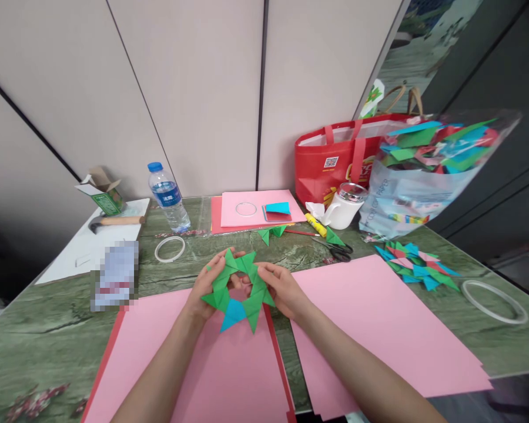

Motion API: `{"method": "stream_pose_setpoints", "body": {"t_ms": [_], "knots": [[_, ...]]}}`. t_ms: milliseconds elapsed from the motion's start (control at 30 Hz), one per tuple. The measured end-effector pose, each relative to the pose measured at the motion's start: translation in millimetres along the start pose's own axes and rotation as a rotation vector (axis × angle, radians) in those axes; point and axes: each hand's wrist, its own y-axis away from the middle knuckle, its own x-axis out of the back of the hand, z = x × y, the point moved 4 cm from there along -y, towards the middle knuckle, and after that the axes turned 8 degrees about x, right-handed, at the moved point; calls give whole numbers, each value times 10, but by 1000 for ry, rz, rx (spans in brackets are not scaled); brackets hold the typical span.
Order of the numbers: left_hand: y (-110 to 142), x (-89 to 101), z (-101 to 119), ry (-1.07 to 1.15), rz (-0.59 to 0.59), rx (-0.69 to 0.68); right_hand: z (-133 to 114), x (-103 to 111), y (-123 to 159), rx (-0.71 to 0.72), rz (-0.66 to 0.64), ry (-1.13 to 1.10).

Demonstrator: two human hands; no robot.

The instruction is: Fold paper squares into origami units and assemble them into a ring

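Between my hands is a folded-paper star ring (258, 288), green with one blue section at the bottom and an open middle. My left hand (207, 283) grips its left side, with some fingers behind the paper. On the right edge, my right hand (283, 288) pinches the ring between thumb and fingers; fingertips show through the hole. The ring is held above a stack of pink paper (194, 370) with red sheets under it. A second pink stack (379, 329) lies to the right, under my right forearm.
Behind are a water bottle (170, 200), a white mug (346, 207), scissors (339, 252) and a red bag (321, 155). A plastic bag of folded paper (401, 202) stands right, near a multicoloured paper ring (418, 267). At left lie a hammer (121, 221) and a white ring (170, 249).
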Motion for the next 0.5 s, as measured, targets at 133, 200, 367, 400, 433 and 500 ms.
{"method": "stream_pose_setpoints", "body": {"t_ms": [133, 200, 367, 400, 433, 500], "knots": [[-6, 8, -54, -93, 65, 94, 30, 72, -13, 5, 145, -36], [-9, -6, -91, -129, 76, 133, 32, 83, -14, -14, 171, -11], [2, -69, -134, -157, 48, 168, 29, 73, 5, -96, 151, 55], [5, -77, -133, -151, 39, 165, 30, 70, 10, -105, 136, 63], [8, -82, -132, -143, 32, 161, 34, 66, 15, -120, 116, 71], [7, -81, -130, -135, 28, 150, 52, 48, 24, -155, 51, 86]]}}
